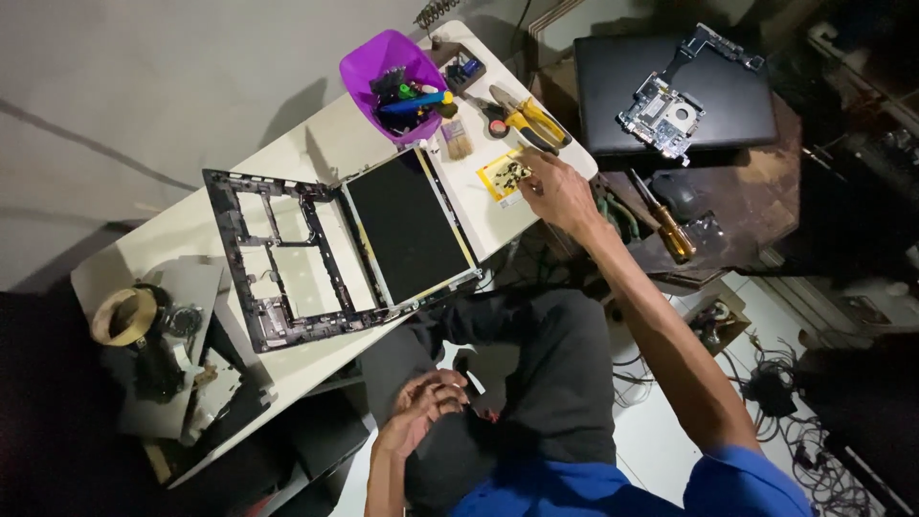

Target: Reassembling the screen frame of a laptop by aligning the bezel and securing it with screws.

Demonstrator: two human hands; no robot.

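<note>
An opened laptop lies on the white table (pixel 316 158): its stripped black base frame (pixel 273 254) to the left, its dark screen panel (pixel 407 225) to the right. My right hand (pixel 557 191) reaches over the table's right end, fingertips at a small yellow tray (pixel 503 175) holding tiny dark parts; whether it grips one I cannot tell. My left hand (pixel 416 412) hovers over my lap below the table's edge, fingers loosely curled, nothing seen in it.
A purple cup (pixel 392 81) of tools, a small brush (pixel 457 137) and yellow-handled pliers (pixel 531 120) stand at the table's far end. A circuit board (pixel 665 105) rests on a closed black laptop (pixel 728 96). A screwdriver (pixel 665 225) lies nearby. Cables cover the floor at right.
</note>
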